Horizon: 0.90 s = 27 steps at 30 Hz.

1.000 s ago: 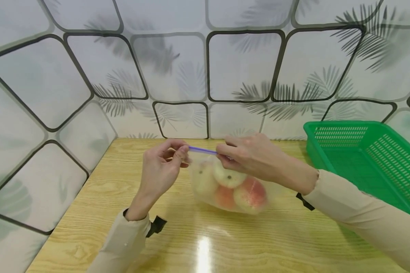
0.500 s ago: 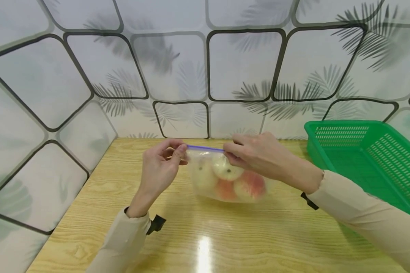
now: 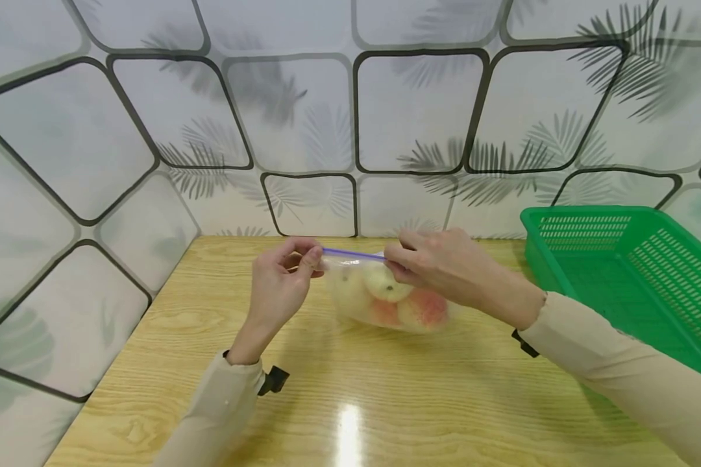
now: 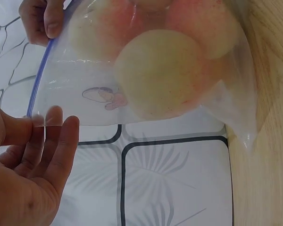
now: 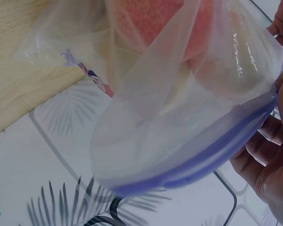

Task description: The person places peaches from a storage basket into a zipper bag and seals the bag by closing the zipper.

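A clear zip-top bag (image 3: 350, 279) with a blue-purple closure strip hangs between both hands, close over the wooden table. Several pale yellow and red peaches (image 4: 160, 75) fill its lower part. My left hand (image 3: 280, 279) pinches the left end of the strip (image 4: 37, 87) between thumb and fingers. Farther right along the strip (image 3: 353, 253), my right hand (image 3: 444, 266) pinches it with thumb and curled fingers. In the right wrist view, the remaining strip (image 5: 188, 172) and loose film extend past the right hand (image 5: 269, 160).
A green slotted plastic basket (image 3: 578, 279) stands at the right of the wooden table (image 3: 210, 337). Patterned wall covering (image 3: 415, 117) rises behind and along the left side. Black wrist camera mounts (image 3: 273, 381) stick out near the sleeves.
My right hand has slid a little to the right along the strip, showing more of it between the hands. The bag's bottom with the peaches has moved upward in view.
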Each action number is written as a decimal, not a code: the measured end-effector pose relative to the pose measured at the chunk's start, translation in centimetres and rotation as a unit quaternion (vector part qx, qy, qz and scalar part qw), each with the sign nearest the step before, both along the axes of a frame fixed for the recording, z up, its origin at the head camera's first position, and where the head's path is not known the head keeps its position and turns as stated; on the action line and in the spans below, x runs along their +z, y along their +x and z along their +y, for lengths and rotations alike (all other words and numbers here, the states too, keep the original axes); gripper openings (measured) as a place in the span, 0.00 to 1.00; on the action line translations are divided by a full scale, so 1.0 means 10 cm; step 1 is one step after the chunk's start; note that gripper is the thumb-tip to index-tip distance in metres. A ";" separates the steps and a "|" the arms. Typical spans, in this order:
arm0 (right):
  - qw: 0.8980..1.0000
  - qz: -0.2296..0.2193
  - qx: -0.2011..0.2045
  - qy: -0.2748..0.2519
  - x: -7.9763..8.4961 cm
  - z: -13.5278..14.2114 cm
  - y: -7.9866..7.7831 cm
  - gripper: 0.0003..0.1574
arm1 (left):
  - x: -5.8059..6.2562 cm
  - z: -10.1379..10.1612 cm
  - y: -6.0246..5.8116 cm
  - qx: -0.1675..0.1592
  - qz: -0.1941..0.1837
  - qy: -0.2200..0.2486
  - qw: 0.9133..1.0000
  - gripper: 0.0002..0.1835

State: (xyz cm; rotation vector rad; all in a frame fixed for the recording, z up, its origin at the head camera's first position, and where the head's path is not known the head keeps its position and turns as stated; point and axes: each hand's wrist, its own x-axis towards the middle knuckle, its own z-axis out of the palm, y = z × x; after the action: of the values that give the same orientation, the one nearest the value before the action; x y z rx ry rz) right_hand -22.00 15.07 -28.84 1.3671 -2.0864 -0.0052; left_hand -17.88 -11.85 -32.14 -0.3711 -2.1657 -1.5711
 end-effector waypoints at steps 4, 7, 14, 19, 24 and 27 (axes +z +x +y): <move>1.000 -0.004 -0.004 0.003 -0.06 0.03 0.00 0.13 | -0.05 -0.01 0.00 0.002 0.004 -0.013 1.000 0.06; 1.000 -0.002 -0.006 0.004 -0.10 0.04 -0.01 0.13 | -0.08 -0.01 0.00 0.004 0.007 -0.023 1.000 0.06; 1.000 0.007 -0.009 0.003 -0.12 0.05 -0.02 0.11 | -0.07 -0.02 0.00 0.004 0.002 -0.030 1.000 0.06; 1.000 -0.002 -0.004 0.002 -0.12 0.05 -0.01 0.08 | -0.02 -0.06 0.02 -0.006 -0.003 -0.073 0.997 0.06; 0.999 -0.033 0.007 -0.014 -0.13 0.05 -0.02 0.07 | 0.08 -0.07 0.06 -0.015 0.059 -0.192 0.980 0.09; 0.999 -0.047 0.014 -0.019 -0.13 0.05 -0.02 0.06 | 0.14 -0.02 0.06 -0.040 0.097 -0.252 0.962 0.10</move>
State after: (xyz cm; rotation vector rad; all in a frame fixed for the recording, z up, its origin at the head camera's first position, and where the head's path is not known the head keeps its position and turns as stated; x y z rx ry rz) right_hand -22.20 15.60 -30.13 1.3972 -2.1332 0.1110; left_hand -17.27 -12.03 -30.70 -0.7442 -2.3926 -0.9491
